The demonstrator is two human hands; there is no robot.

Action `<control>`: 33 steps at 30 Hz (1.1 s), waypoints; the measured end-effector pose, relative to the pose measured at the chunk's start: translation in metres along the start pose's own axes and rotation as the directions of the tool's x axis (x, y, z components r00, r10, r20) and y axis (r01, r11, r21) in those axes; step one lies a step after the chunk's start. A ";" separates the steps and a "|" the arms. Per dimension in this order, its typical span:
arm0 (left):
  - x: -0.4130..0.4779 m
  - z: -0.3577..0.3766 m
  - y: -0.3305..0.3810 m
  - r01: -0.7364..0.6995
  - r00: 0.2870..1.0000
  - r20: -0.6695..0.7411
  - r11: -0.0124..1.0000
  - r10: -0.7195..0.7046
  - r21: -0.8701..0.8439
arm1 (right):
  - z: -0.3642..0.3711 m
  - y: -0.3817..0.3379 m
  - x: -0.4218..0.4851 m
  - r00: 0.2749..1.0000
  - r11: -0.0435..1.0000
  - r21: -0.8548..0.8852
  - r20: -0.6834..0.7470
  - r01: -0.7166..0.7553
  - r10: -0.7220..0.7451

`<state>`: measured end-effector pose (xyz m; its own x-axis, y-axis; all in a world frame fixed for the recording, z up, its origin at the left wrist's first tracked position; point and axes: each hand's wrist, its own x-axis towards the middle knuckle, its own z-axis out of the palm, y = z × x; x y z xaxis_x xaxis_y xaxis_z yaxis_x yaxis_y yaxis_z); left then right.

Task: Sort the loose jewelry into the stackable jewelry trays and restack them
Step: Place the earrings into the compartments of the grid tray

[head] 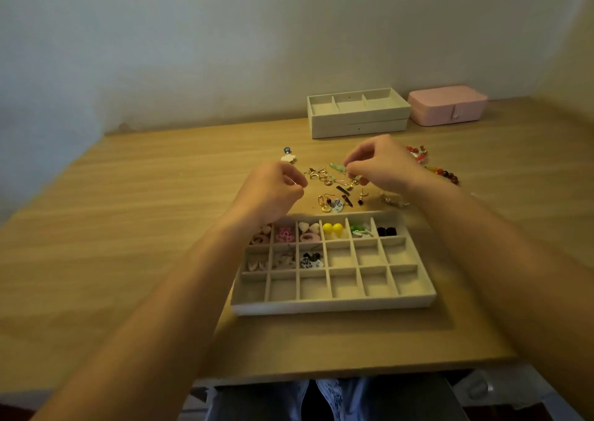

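Left hand [273,189], right hand [382,166] pinch two earrings [337,167] — three trays [331,306], one box [446,105].

The person is showing 2 bare forearms [180,292], uncovered right up to the frame's edge, leading to the left hand [273,186] and the right hand [382,166]. Over the lap the person is wearing a pale blue garment [360,398], loosely folding, with 1 white strip [331,398] speckled in small dark marks edging its inner fold.
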<state>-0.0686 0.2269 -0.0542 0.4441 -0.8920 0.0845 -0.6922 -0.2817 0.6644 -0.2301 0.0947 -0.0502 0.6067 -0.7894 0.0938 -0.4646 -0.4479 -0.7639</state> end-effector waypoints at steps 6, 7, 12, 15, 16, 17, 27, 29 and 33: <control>0.030 0.002 0.002 0.008 0.998 0.071 0.996 -0.002 -0.087 | 0.003 0.010 0.014 0.968 0.985 -0.159 0.248 0.065 -0.023; 0.032 0.003 0.002 0.000 0.997 0.077 0.995 0.008 -0.098 | 0.005 0.008 0.014 0.958 0.978 -0.192 0.285 0.082 -0.024; 0.031 0.003 -0.011 -0.022 1.000 -0.023 0.997 0.020 -0.075 | 0.018 0.004 0.010 0.941 0.955 -0.275 0.339 0.110 -0.011; 0.025 -0.001 -0.017 -0.027 0.996 -0.088 0.999 0.024 -0.036 | 0.019 0.000 0.007 0.932 0.938 -0.318 0.361 0.136 -0.013; 0.023 -0.003 -0.019 -0.037 0.994 -0.104 0.999 0.033 -0.033 | 0.020 -0.001 0.007 0.931 0.932 -0.330 0.365 0.149 -0.020; 0.022 -0.003 -0.019 -0.048 0.992 -0.115 0.998 0.045 -0.027 | 0.020 -0.001 0.006 0.931 0.925 -0.344 0.364 0.162 -0.027; 0.019 0.004 -0.022 -0.071 0.992 -0.109 0.997 0.071 0.005 | 0.016 0.008 0.006 0.897 0.919 -0.334 0.439 0.211 -0.046; 0.017 0.005 -0.021 -0.082 0.991 -0.108 0.997 0.083 0.012 | 0.017 0.009 0.006 0.903 0.912 -0.348 0.427 0.217 -0.052; 0.017 0.008 -0.020 -0.095 0.991 -0.097 0.995 0.096 0.016 | 0.017 0.009 0.007 0.911 0.912 -0.364 0.412 0.190 -0.025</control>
<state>-0.0518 0.2148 -0.0714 0.4286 -0.8763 0.2201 -0.7406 -0.2013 0.6411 -0.2189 0.0921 -0.0667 0.8302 -0.5345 -0.1584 -0.5431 -0.7112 -0.4463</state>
